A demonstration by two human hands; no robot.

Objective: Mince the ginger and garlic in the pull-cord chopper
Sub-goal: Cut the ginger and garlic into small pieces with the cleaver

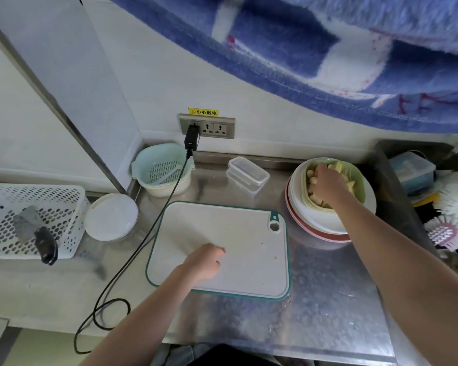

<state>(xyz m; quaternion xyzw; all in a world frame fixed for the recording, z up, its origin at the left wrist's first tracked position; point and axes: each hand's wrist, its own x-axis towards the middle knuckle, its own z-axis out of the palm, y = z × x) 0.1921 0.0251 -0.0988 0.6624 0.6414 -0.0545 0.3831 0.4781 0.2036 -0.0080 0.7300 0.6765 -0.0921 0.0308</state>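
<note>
Pale garlic cloves and yellow ginger pieces (352, 185) lie in a green bowl (361, 191) stacked on white and pink plates at the back right. My right hand (325, 182) is down in this bowl, its fingers curled around some of the pieces. My left hand (205, 261) rests on the white cutting board (249, 239), fingers curled under with nothing in them. The pull-cord chopper (111, 216), a clear cup with a round white lid, stands to the left of the board, apart from both hands.
A black cable (143, 241) runs from the wall socket (207, 126) across the steel counter past the board's left edge. A mint strainer bowl (161, 169) and clear lidded boxes (247, 174) stand behind. A white basket (72, 220) holds a knife (35, 232). Brushes (447, 231) lie in the sink.
</note>
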